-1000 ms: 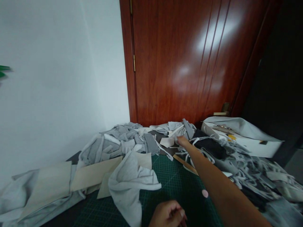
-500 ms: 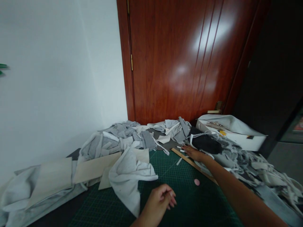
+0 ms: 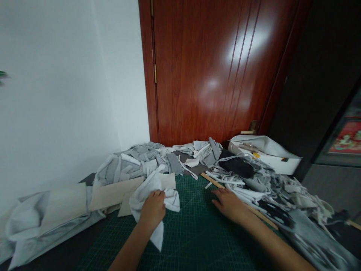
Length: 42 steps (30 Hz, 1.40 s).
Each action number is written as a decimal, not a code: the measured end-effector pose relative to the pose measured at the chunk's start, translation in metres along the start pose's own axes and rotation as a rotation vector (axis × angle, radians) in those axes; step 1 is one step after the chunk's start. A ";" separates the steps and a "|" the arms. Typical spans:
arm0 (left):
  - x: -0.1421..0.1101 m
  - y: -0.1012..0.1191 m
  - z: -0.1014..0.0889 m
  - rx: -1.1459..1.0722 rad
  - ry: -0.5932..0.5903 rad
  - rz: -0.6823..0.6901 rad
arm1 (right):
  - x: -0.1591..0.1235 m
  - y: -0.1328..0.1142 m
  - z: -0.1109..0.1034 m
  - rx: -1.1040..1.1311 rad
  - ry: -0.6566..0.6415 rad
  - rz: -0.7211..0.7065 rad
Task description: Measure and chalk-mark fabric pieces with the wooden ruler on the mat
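My left hand (image 3: 153, 209) is closed on a crumpled light grey piece of fabric (image 3: 140, 200), its fingers bunching the cloth. One corner of the fabric hangs down over the green cutting mat (image 3: 191, 226). To the right, my right hand (image 3: 229, 205) hovers over or rests on the mat with its fingers apart; contact is hard to tell. Beside it a wooden ruler (image 3: 212, 181) runs diagonally, partly covered by the hand and forearm. A small white scrap (image 3: 208, 186) lies just beyond the fingertips.
Beige card pieces (image 3: 117, 194) and folded grey cloth (image 3: 25, 222) lie at the left. Piles of fabric scraps (image 3: 143, 156) stand at the back. Tangled grey strips (image 3: 262, 180), a black cloth (image 3: 237, 163) and a white box (image 3: 284, 163) occupy the right, before a brown door (image 3: 197, 75).
My left hand has moved left and taken hold of the grey fabric. My right hand has drawn back toward me from the ruler's far end. The pink disc is out of sight.
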State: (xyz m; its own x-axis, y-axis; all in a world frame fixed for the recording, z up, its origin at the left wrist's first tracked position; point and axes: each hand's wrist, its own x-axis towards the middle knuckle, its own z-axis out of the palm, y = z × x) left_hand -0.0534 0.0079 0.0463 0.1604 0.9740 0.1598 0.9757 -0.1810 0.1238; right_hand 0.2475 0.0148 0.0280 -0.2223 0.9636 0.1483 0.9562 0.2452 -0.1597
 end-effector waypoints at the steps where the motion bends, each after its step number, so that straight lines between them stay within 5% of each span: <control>1: 0.001 -0.005 -0.003 -0.020 0.012 -0.028 | -0.011 -0.002 0.003 -0.030 -0.008 0.040; 3: 0.002 -0.022 -0.012 -0.077 0.098 -0.115 | -0.026 0.000 0.010 -0.064 0.005 0.094; 8: 0.004 -0.066 -0.029 -0.044 0.773 -0.394 | -0.032 0.019 0.027 -0.007 0.161 0.062; 11: 0.009 -0.056 -0.016 -0.048 0.962 -0.242 | -0.027 0.032 0.037 0.091 0.254 0.042; 13: 0.017 -0.036 0.003 -0.117 0.825 0.051 | -0.024 0.039 0.043 0.150 0.302 0.033; 15: 0.028 -0.014 0.022 -0.241 0.550 0.212 | -0.023 0.043 0.047 0.186 0.338 0.023; 19: 0.048 0.004 0.040 -0.487 0.242 0.080 | -0.022 0.044 0.049 0.216 0.372 0.019; 28: 0.067 0.016 0.012 -1.044 0.197 -0.057 | -0.024 0.034 0.038 0.108 0.384 0.112; 34: 0.033 0.051 0.030 -1.571 -0.037 -0.168 | -0.027 0.031 0.033 0.087 0.364 0.136; 42: 0.018 0.055 0.041 -1.771 -0.206 -0.279 | -0.028 0.035 0.032 0.116 0.347 0.136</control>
State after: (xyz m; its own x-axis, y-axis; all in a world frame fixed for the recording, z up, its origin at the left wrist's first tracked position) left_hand 0.0089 0.0208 0.0162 0.1854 0.9725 -0.1410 -0.3041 0.1932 0.9328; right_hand 0.2811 -0.0005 -0.0128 0.0014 0.8996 0.4368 0.9401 0.1477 -0.3071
